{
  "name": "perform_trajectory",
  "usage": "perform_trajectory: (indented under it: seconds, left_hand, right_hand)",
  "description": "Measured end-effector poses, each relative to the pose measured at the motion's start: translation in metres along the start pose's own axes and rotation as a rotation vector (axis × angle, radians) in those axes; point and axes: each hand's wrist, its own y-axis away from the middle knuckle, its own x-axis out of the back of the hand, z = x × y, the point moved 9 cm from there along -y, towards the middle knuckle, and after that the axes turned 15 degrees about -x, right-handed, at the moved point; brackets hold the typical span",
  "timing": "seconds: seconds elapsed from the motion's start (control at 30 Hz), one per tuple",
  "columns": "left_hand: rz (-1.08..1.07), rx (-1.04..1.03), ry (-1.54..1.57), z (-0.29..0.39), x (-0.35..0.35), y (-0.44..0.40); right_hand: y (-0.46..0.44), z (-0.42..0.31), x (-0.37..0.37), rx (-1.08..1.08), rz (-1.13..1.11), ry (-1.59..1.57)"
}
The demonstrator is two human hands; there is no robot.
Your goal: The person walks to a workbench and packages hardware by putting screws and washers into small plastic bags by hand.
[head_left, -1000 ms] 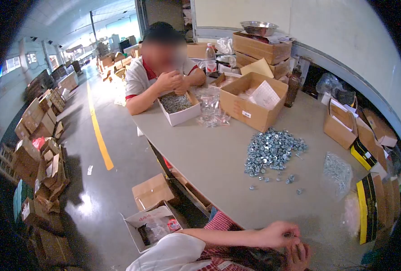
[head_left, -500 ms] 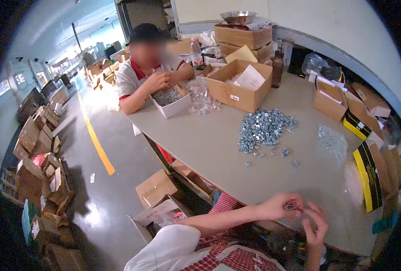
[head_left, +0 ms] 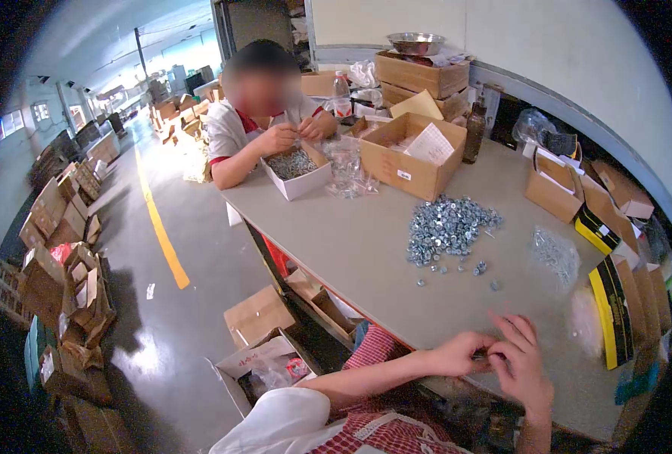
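Observation:
My left hand (head_left: 465, 353) is just above the near edge of the grey table (head_left: 336, 250), its fingers curled closed. What lies in its grip is hidden. My right hand (head_left: 524, 367) meets it at the fingertips. Thumb and forefinger come together there while the other fingers are raised and blurred; anything pinched is too small to name. Beyond my hands lies a pile of small shiny metal nuts (head_left: 449, 231), with several loose ones on its near side. A clear plastic bag of small metal pieces (head_left: 555, 257) rests to the right of the pile.
Across the table a co-worker (head_left: 264, 129) handles something over a white box (head_left: 300, 181) of metal parts. An open cardboard box (head_left: 404, 166) and a brown bottle (head_left: 474, 132) stand behind the pile. Yellow-black cartons (head_left: 612, 314) line the right edge. Another open box (head_left: 264, 363) sits below, left.
My left hand has turned, hiding the thin looped shape seen in it before. My right hand has closed in on its fingertips. The view has shifted slightly; the co-worker's hands have moved.

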Motion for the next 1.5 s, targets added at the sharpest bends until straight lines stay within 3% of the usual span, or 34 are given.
perform_trajectory:
  seconds: [0.13, 0.33, 0.57, 0.83, 1.03, 1.17, 1.27, 1.37, 1.5]
  left_hand:
    - [-0.039, 0.119, -0.044, -0.011, 0.0, 0.0]
    - [0.118, -0.074, 0.019, -0.003, 0.001, 0.0]
    - [0.03, 0.035, -0.011, -0.008, -0.002, 0.001]
    - [-0.044, 0.1, -0.059, -0.009, -0.003, 0.004]
    - [0.121, -0.056, -0.003, -0.004, 0.0, 0.001]
    - [0.142, -0.041, -0.035, -0.004, 0.003, 0.002]
    - [0.269, -0.037, -0.025, 0.003, 0.016, 0.006]
    - [0.301, 0.034, -0.094, -0.001, 0.023, 0.013]
    - [0.312, 0.16, -0.096, 0.001, 0.028, 0.012]
  right_hand:
    - [0.008, 0.004, 0.007, -0.053, 0.008, -0.07]
    - [0.009, -0.006, 0.011, 0.009, -0.003, -0.034]
    - [0.003, 0.001, 0.002, -0.045, -0.02, 0.091]
    - [0.008, -0.016, 0.006, 0.005, -0.028, -0.024]
    - [0.008, 0.001, 0.003, -0.074, 0.057, 0.045]
    - [0.007, 0.006, 0.004, -0.106, 0.069, -0.022]
    - [0.017, 0.037, 0.007, -0.417, 0.172, -0.311]
    - [0.012, 0.034, 0.018, -0.408, 0.217, -0.211]
    - [0.021, 0.06, 0.0, -0.6, 0.165, -0.262]
